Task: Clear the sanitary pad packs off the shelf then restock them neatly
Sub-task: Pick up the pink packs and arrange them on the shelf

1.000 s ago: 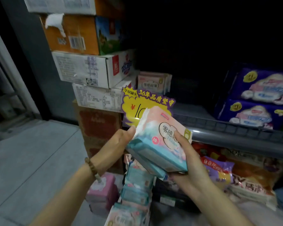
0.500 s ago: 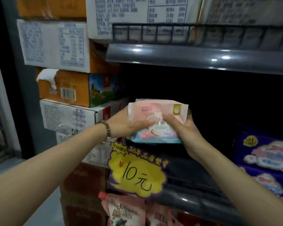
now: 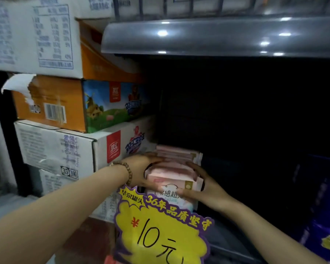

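A row of pink sanitary pad packs (image 3: 176,159) stands upright at the left end of the dark shelf (image 3: 236,244). The front pack (image 3: 170,182) is pink with a white and teal face. My left hand (image 3: 141,168), a bead bracelet on its wrist, presses against the left side of this pack. My right hand (image 3: 202,189) grips its right side, thumb across the printed face. The lower part of the pack is hidden behind the yellow price sign.
A yellow and purple price sign (image 3: 160,225) reading 10 yuan hangs on the shelf's front edge. Stacked cardboard boxes (image 3: 65,103) stand to the left. An upper shelf edge (image 3: 217,35) runs overhead. Purple packs (image 3: 324,225) sit at the right.
Both hands carried the pack from in front of the shelf up and into it. The pack now stands at the front of the row on the shelf, and my view has moved closer.
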`<state>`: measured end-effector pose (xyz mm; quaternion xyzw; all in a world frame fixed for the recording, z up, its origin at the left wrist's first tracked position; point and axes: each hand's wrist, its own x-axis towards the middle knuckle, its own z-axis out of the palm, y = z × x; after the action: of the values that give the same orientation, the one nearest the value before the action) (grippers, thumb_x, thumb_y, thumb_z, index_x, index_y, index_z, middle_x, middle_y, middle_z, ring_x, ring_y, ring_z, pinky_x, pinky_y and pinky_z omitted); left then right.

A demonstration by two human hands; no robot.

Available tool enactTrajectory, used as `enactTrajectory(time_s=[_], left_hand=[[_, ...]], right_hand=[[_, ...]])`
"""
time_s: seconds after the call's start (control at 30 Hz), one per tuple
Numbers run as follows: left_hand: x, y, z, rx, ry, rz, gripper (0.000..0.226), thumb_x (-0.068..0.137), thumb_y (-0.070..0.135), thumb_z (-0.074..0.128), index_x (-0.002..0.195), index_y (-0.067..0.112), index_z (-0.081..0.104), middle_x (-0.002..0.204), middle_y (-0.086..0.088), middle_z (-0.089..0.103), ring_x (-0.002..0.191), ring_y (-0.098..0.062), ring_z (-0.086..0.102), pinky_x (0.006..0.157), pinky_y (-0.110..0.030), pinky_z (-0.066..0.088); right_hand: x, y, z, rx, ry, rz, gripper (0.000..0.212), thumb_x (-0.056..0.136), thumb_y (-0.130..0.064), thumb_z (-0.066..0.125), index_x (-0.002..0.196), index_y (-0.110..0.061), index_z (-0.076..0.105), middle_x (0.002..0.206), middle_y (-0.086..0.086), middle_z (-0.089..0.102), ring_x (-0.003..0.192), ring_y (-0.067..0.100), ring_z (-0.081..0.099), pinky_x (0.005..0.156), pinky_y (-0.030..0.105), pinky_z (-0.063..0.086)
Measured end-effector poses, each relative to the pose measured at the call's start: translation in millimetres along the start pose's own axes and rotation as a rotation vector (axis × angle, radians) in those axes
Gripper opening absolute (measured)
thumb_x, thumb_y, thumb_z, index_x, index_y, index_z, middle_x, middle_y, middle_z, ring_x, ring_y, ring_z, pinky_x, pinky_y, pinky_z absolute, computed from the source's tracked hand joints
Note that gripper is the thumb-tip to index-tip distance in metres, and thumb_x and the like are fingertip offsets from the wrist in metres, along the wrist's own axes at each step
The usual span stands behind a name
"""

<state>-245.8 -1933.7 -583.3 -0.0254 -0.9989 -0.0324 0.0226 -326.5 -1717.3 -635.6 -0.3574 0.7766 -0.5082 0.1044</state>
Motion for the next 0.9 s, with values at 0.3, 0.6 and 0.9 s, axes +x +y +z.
enactTrajectory(time_s=[0.3, 0.6, 0.9], left_hand=[[6, 2, -4, 0.061, -0.004, -0.077, 0.090, 0.076, 0.058, 0.066, 0.149, 0.033, 0.020, 0.149, 0.004, 0.038, 0.132, -0.019, 0.041, 0.106, -0.030, 0.038], [-30, 8, -25, -0.069, 0.039, -0.147, 0.074, 0.085, 0.051, 0.059, 0.146, 0.020, 0.031, 0.145, -0.001, 0.044, 0.129, -0.020, 0.046, 0.107, -0.031, 0.039], [-148, 49, -20, -0.471, 0.297, -0.101, 0.052, 0.087, 0.047, 0.051, 0.134, 0.024, 0.049, 0.133, 0.009, 0.052, 0.123, -0.007, 0.047, 0.101, -0.023, 0.037]], right_hand=[[10, 12, 5, -0.181, 0.055, -0.099, 0.082, 0.068, -0.036, 0.084, 0.131, -0.053, 0.033, 0.150, -0.015, 0.027, 0.134, -0.003, 0.025, 0.095, -0.003, 0.023], [-2, -14, 3, -0.211, 0.078, -0.006, 0.085, 0.077, -0.040, 0.076, 0.147, -0.028, 0.030, 0.154, -0.006, 0.026, 0.139, 0.009, 0.027, 0.108, 0.016, 0.025], [-106, -83, 7, 0.114, 0.146, -0.211, 0.031, 0.081, -0.043, 0.059, 0.111, -0.038, 0.058, 0.124, -0.008, 0.061, 0.112, -0.004, 0.056, 0.093, 0.014, 0.044]])
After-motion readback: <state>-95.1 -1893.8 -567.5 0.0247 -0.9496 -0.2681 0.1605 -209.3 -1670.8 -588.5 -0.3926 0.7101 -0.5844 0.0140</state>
